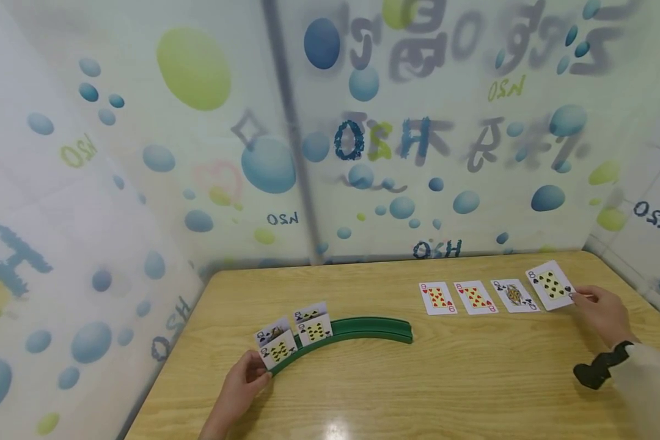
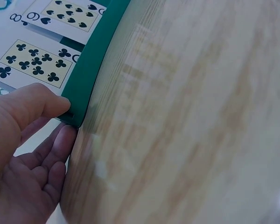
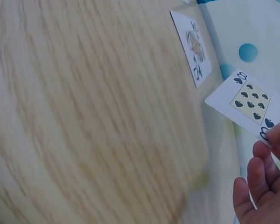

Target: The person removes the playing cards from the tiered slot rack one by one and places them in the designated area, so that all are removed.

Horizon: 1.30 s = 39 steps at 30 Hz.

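Pinching a black eight, the right hand has three flat cards just left of it on the bench. The left hand grips one end of the rack. Four cards stand there already; four are out.

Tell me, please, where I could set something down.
The table is bare in front of the green rack and three loose cards, and behind the rack, left of those cards. It is crowded at the rack's left end, by its cards and the left hand, and at right, where the right hand holds an eight.
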Motion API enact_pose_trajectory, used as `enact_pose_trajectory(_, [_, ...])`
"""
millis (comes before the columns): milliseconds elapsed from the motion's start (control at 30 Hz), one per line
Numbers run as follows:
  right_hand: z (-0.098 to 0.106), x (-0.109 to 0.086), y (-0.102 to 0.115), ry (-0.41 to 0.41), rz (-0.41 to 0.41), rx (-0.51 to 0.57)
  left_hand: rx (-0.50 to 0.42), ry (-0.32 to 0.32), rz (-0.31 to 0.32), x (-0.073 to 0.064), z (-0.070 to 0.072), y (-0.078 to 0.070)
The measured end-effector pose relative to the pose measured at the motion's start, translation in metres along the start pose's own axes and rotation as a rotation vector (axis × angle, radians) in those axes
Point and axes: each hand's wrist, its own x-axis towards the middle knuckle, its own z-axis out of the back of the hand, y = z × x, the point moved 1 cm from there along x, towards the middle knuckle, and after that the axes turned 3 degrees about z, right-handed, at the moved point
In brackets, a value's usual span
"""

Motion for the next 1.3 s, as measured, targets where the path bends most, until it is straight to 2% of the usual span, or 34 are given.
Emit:
enact_pose_trajectory(133, [0.003,0.002,-0.011,-0.024,-0.043,-0.026,0.001,-0.002,-0.004,0.000,0.000,-0.001])
enact_pose_trajectory(333, [0.002,0.007,-0.019,-0.085,-0.058,-0.095,0.008,-0.007,-0.004,0.001,0.000,0.000])
enact_pose_trajectory(567, [-0.002,0.011,-0.019,-0.094,-0.211,-0.046,0.007,0.000,-0.013,0.002,-0.001,0.002])
enact_pose_trajectory(700, [-0.002,0.010,-0.017,-0.096,-0.270,-0.040,0.008,0.000,-0.008,0.002,-0.001,0.001])
enact_pose_trajectory(1000, [-0.008,0.007,-0.012,-0.060,-0.336,-0.076,0.011,-0.007,-0.003,0.001,-0.001,0.002])
enact_pose_trajectory(1300, [-0.010,0.006,-0.014,-0.045,-0.304,-0.096,0.003,-0.003,0.006,0.001,-0.001,0.002])
